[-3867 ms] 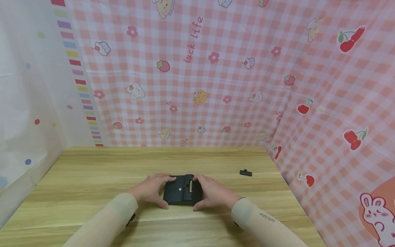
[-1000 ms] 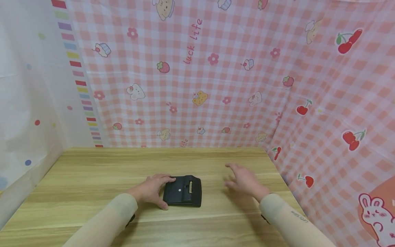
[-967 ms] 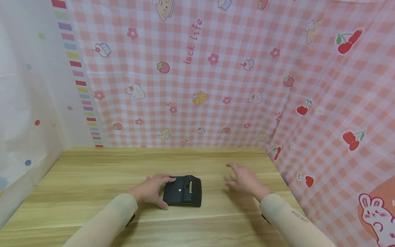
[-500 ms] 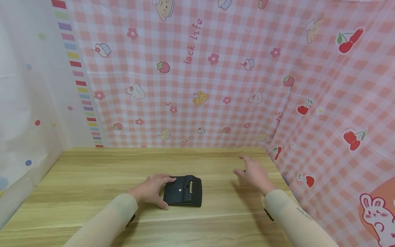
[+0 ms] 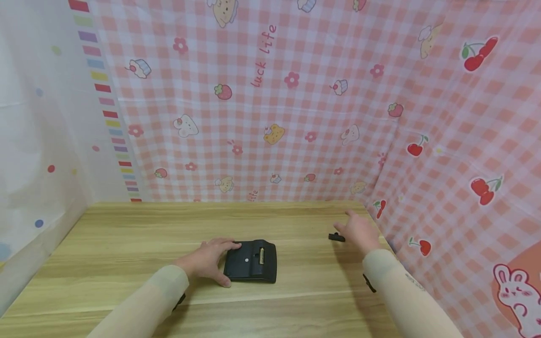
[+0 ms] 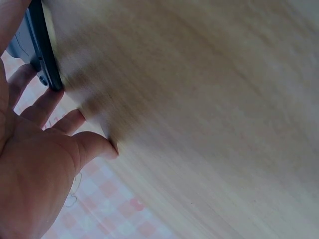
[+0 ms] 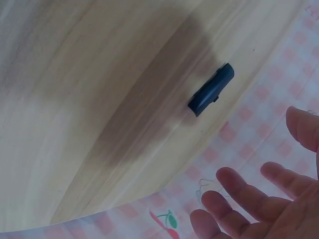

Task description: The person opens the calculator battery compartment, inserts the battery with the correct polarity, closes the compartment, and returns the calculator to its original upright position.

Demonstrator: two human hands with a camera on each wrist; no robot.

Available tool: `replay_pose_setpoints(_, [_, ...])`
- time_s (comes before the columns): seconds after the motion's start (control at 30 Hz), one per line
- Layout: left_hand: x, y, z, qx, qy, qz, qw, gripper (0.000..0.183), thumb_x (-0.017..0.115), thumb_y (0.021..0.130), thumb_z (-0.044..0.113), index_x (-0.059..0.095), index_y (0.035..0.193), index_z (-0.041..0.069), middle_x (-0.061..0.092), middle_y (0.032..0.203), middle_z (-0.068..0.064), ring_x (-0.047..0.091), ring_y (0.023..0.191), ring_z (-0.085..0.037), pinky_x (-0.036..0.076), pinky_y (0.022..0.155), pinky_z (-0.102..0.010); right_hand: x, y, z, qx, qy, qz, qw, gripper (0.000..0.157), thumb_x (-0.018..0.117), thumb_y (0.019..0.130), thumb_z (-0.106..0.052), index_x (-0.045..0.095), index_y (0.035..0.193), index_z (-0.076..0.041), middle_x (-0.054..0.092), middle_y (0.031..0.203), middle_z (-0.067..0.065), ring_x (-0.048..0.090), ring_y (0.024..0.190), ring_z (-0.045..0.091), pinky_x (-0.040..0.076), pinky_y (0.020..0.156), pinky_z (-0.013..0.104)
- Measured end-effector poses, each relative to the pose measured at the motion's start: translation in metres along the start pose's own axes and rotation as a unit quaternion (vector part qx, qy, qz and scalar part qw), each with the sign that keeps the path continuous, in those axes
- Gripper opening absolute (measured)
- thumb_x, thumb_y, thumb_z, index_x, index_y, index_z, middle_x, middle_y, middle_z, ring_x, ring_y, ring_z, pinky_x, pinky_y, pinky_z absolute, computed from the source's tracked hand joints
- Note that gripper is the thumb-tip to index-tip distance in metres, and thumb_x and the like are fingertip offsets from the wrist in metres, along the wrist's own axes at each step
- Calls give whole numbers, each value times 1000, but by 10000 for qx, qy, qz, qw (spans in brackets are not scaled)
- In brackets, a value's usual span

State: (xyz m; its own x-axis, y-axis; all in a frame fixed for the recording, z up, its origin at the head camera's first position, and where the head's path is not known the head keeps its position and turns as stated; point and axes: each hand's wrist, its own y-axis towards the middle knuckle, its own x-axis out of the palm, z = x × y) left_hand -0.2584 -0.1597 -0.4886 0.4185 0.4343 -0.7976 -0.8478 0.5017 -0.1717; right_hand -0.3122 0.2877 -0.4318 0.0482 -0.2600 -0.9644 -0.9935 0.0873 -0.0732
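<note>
Wood-grain desk [image 5: 127, 244] in front of me. Pink gingham cloth [image 5: 253, 108] behind it, "luck life" lettering [image 5: 268, 40], coloured-block border [image 5: 111, 114] on its left edge. Dotted white sheet [image 5: 29, 141] to my left, cherry prints [image 5: 480, 188] to my right.

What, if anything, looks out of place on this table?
The black device has an uncovered slot, and a small black piece, perhaps its cover, lies apart near the right hand. Nothing looks spilled or broken.
</note>
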Motion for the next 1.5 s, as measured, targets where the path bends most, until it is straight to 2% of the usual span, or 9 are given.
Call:
replay_pose_setpoints(0.13, [0,0,0,-3,-14,2,10000,108,103,69,33,49,161,17,37,172,-16,28,160,-47,14,123,-83,0,4,2,29,60,-166,9998,73,60,105,-49,45,159,-3,75,125,25,70,111,47,58,81,58])
replay_pose_setpoints(0.23, [0,0,-1,0,-6,5,10000,108,103,69,33,49,161,18,37,172,-16,28,161,-47,13,123,-83,5,9,1,-8,62,-260,9996,70,60,105,-48,49,157,-3,66,142,29,63,127,54,56,92,68])
replay_pose_setpoints(0.43, [1,2,-3,-4,58,-2,10000,108,102,70,36,48,162,19,36,173,-15,27,161,-46,13,124,-82,18,15,-3,191,27,-265,9995,69,63,101,-49,55,154,-6,58,154,27,58,136,52,54,99,68])
replay_pose_setpoints(0.77, [2,3,-5,25,87,16,10000,107,102,70,36,48,161,19,36,173,-16,28,161,-47,14,124,-82,25,14,-8,296,119,-261,9991,67,67,98,-45,59,149,-2,60,151,27,59,136,51,52,103,66])
replay_pose_setpoints(0.93, [3,5,-6,1,129,23,9999,107,102,70,38,48,161,21,36,173,-14,27,162,-45,13,125,-81,29,14,-10,203,158,-261,9993,67,69,99,-41,57,148,3,61,149,29,59,135,52,53,106,64])
replay_pose_setpoints(1.2, [3,3,-5,43,102,25,9999,107,103,70,35,49,161,17,37,172,-17,28,160,-48,14,125,-81,37,18,-8,152,226,-126,9995,64,72,97,-40,62,139,7,64,140,34,63,127,53,55,102,64])
replay_pose_setpoints(1.5, [3,4,-6,47,133,11,9999,107,102,70,34,49,161,17,37,172,-16,29,160,-48,16,123,-83,47,23,-5,68,146,18,9999,58,72,95,-37,65,132,8,68,133,33,67,121,51,58,98,62])
